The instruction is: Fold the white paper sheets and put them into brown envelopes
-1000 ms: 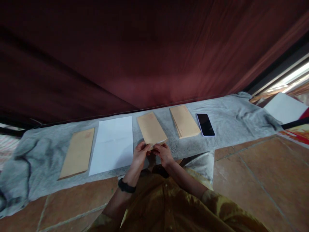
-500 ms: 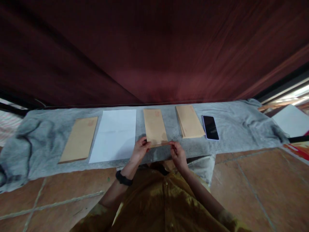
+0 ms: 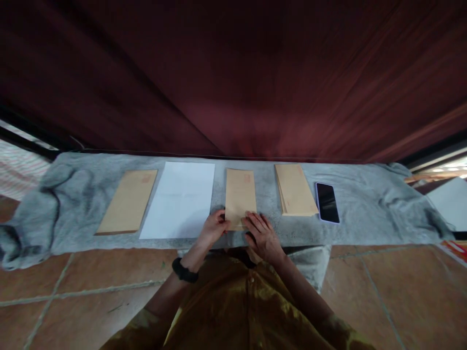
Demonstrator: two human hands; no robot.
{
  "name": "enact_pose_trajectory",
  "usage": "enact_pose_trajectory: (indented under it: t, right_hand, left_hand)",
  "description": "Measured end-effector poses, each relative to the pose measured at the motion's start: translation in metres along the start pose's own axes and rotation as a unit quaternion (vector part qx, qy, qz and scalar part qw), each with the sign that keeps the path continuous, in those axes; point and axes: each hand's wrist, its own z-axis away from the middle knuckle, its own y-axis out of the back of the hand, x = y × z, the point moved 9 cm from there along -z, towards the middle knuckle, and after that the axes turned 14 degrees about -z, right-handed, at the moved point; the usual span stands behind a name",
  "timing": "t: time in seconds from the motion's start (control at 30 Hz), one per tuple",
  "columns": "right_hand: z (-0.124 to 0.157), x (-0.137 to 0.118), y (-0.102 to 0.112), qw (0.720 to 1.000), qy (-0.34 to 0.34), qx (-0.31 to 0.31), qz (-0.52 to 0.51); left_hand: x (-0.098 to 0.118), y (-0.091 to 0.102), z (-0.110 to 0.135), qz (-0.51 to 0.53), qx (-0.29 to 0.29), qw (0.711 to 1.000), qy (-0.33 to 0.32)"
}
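A brown paper envelope [image 3: 240, 197] with a small red printed mark near its top lies upright before me on the grey cloth. My left hand [image 3: 213, 228] pinches its lower left corner between thumb and fingers. Over its lower right corner, my right hand [image 3: 263, 237] lies with fingers stretched out, pressing near the bottom flap. To the left is a white sheet of paper [image 3: 180, 199] with a faint crease across it. On the right lies a small stack of similar envelopes [image 3: 296, 189].
Another pile of brown envelopes [image 3: 127, 201] lies at the far left. A phone [image 3: 327, 203] with a dark screen rests right of the stack. The grey cloth [image 3: 379, 209] is rumpled at both ends. A dark red curtain [image 3: 233, 87] rises behind it; floor tiles [image 3: 109, 277] show below.
My right hand has gone from holding the envelope's bottom edge to lying flat over its lower right corner. My left hand keeps its corner. The view has shifted slightly.
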Motion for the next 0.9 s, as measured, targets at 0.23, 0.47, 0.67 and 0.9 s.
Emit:
enact_pose_trajectory:
  t: [0.23,0.47,0.67,0.9]
  right_hand:
    - [-0.002,-0.001,-0.002,1.000,-0.006,-0.008,0.012]
    - [-0.002,-0.001,-0.003,1.000,-0.001,0.004,0.013]
    - [-0.001,0.002,-0.005,1.000,-0.004,0.004,0.019]
    - [-0.002,-0.001,-0.002,1.000,-0.002,0.011,0.017]
  left_hand:
    - [0.003,0.015,0.014,-0.240,0.088,0.966,-0.045]
    - [0.059,-0.029,0.027,-0.437,0.127,0.833,-0.316]
    - [0.076,-0.076,-0.018,-0.517,0.055,0.771,-0.368]
    - [0.082,-0.077,-0.056,-0.538,0.061,0.759,-0.361]
